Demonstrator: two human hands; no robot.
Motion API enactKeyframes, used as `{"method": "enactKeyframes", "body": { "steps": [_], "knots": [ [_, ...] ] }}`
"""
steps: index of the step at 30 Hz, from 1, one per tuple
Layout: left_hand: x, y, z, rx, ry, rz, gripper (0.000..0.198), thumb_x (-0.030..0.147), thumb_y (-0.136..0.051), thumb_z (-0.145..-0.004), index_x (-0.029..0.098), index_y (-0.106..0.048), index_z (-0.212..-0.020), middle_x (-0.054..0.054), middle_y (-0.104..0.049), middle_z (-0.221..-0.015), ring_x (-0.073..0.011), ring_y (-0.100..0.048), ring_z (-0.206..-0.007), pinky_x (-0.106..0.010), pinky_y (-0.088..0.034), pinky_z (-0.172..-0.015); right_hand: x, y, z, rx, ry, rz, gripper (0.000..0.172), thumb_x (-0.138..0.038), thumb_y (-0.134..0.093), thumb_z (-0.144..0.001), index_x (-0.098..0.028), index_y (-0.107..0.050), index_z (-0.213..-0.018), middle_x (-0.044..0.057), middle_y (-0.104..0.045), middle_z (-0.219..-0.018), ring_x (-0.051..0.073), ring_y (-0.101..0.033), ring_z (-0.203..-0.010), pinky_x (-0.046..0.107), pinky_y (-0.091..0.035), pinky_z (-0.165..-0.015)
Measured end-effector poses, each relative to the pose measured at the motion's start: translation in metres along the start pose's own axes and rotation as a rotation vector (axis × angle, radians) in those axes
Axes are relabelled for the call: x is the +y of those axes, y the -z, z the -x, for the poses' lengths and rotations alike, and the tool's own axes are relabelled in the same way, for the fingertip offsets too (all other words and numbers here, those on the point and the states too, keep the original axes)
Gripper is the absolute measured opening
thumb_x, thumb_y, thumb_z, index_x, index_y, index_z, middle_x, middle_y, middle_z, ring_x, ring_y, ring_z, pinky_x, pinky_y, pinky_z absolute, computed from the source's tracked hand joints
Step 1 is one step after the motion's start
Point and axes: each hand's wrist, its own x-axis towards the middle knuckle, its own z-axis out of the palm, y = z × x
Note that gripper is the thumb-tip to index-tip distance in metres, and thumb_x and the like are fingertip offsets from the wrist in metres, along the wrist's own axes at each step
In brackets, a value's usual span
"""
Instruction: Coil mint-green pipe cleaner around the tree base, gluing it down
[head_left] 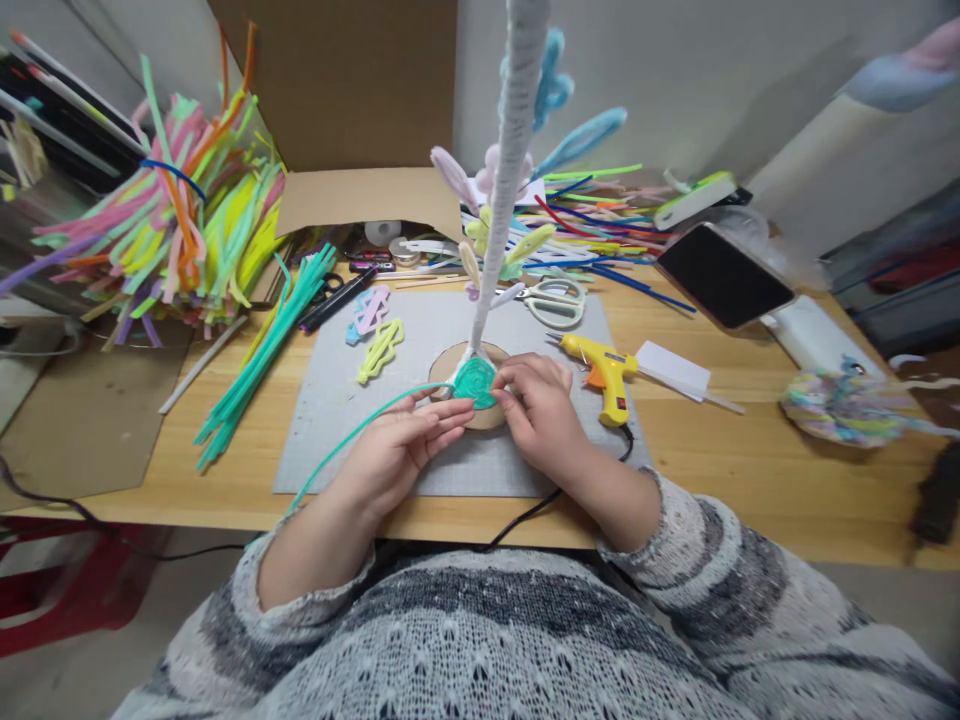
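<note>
I see both hands meeting at the middle of the grey cutting mat (420,330), over a round cardboard disc (486,417). On this disc sits a flat green coil (475,382), fuzzy and wound like a snail shell, and from its 11 o'clock edge a thick white fuzzy stem (501,190) rises steeply towards the camera. The left hand (397,450) comes in from 7 o'clock. Its fingers are stretched almost straight, and thumb and forefinger pinch the green pipe cleaner (352,432) – a thin, soft wire that curves from the table edge up into the coil. The right hand (536,410) is at 3 o'clock of the disc, half curled. Its fingertips press down on the coil's rim, and it is not closed around anything that I can see. A yellow plastic glue gun (606,372) with an orange trigger lies further out at 3 o'clock, just beside the right hand. Pale-handled scissors (559,300) lie at 1 o'clock, and a dark, glossy phone (721,275) is further at 2 o'clock. At 9 o'clock is a straight bundle of teal pipe cleaners (259,365) – and beyond it, at 10 o'clock, a messy multicoloured heap (187,230) of them.
</note>
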Motion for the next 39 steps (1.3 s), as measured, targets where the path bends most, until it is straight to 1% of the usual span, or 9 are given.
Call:
{"method": "enactKeyframes", "body": {
  "steps": [3,6,10,12,16,22,28,33,39],
  "knots": [
    [0.0000,-0.0004,-0.0004,0.003,0.001,-0.001,0.023,0.002,-0.055,-0.082,0.009,-0.056,-0.104,-0.018,-0.072,-0.105,-0.0214,-0.070,-0.100,-0.024,-0.058,-0.083,0.0005,0.0017,-0.0002,0.001,-0.001,-0.025,0.007,-0.021,-0.050,-0.089,-0.023,-0.056,-0.086,0.006,-0.064,-0.095,0.024,-0.056,-0.094,0.042,-0.032,-0.087],
    [0.0003,-0.0006,-0.0002,0.015,0.004,0.005,0.023,0.002,-0.055,-0.081,0.008,-0.058,-0.104,-0.016,-0.072,-0.104,-0.0197,-0.071,-0.097,-0.023,-0.058,-0.082,-0.0014,0.0021,0.0007,-0.047,0.014,-0.045,0.007,-0.019,-0.051,-0.089,-0.023,-0.055,-0.085,0.006,-0.064,-0.096,0.023,-0.056,-0.097,0.042,-0.032,-0.088],
    [-0.0003,0.0014,-0.0008,-0.006,0.002,0.006,0.027,0.001,-0.055,-0.081,0.009,-0.057,-0.107,-0.015,-0.072,-0.103,-0.0177,-0.070,-0.094,-0.024,-0.057,-0.084,-0.0054,0.0018,0.0020,-0.090,0.018,-0.066,0.008,-0.019,-0.052,-0.089,-0.023,-0.055,-0.084,0.005,-0.065,-0.094,0.023,-0.057,-0.098,0.042,-0.031,-0.089],
    [-0.0010,0.0023,-0.0014,-0.017,0.000,0.005,0.029,0.002,-0.055,-0.081,0.009,-0.056,-0.109,-0.014,-0.072,-0.103,-0.0172,-0.070,-0.093,-0.024,-0.057,-0.085,-0.0069,0.0015,0.0025,-0.081,0.023,-0.103,0.006,-0.020,-0.054,-0.089,-0.023,-0.056,-0.084,0.004,-0.065,-0.093,0.022,-0.058,-0.097,0.041,-0.032,-0.089],
    [-0.0023,0.0019,-0.0020,-0.017,-0.007,-0.003,0.029,0.002,-0.056,-0.081,0.010,-0.055,-0.109,-0.013,-0.072,-0.101,-0.0164,-0.071,-0.091,-0.022,-0.058,-0.081,-0.0079,-0.0003,0.0034,-0.031,0.044,-0.137,0.002,-0.021,-0.058,-0.088,-0.023,-0.060,-0.088,0.003,-0.066,-0.094,0.021,-0.059,-0.098,0.040,-0.031,-0.092],
    [-0.0038,0.0013,-0.0020,-0.033,-0.013,-0.014,0.030,0.003,-0.059,-0.080,0.010,-0.053,-0.109,-0.013,-0.072,-0.101,-0.0177,-0.070,-0.093,-0.023,-0.058,-0.080,-0.0084,-0.0017,0.0029,-0.077,0.034,-0.151,0.005,-0.020,-0.058,-0.089,-0.024,-0.061,-0.088,0.001,-0.066,-0.091,0.019,-0.060,-0.094,0.041,-0.031,-0.092],
    [-0.0054,0.0030,-0.0033,-0.060,-0.038,-0.050,0.038,0.005,-0.062,-0.079,0.013,-0.047,-0.113,-0.013,-0.072,-0.099,-0.0177,-0.070,-0.093,-0.022,-0.056,-0.080,-0.0086,-0.0005,0.0016,-0.120,0.018,-0.229,0.007,-0.019,-0.056,-0.087,-0.023,-0.059,-0.083,0.001,-0.065,-0.087,0.019,-0.060,-0.088,0.039,-0.033,-0.087],
    [-0.0057,0.0031,-0.0036,-0.066,-0.032,-0.045,0.041,0.005,-0.063,-0.078,0.013,-0.045,-0.114,-0.014,-0.072,-0.100,-0.0181,-0.070,-0.093,-0.023,-0.056,-0.080,-0.0081,0.0002,0.0017,-0.116,0.055,-0.151,0.007,-0.018,-0.054,-0.087,-0.023,-0.057,-0.082,0.000,-0.063,-0.085,0.019,-0.058,-0.090,0.040,-0.030,-0.090],
    [-0.0041,0.0027,-0.0036,-0.098,0.043,0.020,0.040,0.002,-0.060,-0.078,0.012,-0.045,-0.114,-0.015,-0.071,-0.103,-0.0186,-0.070,-0.095,-0.023,-0.057,-0.080,-0.0075,-0.0026,0.0031,-0.199,0.034,-0.084,0.009,-0.016,-0.044,-0.087,-0.022,-0.048,-0.083,0.003,-0.059,-0.086,0.021,-0.054,-0.088,0.041,-0.030,-0.089]
  ]
}}
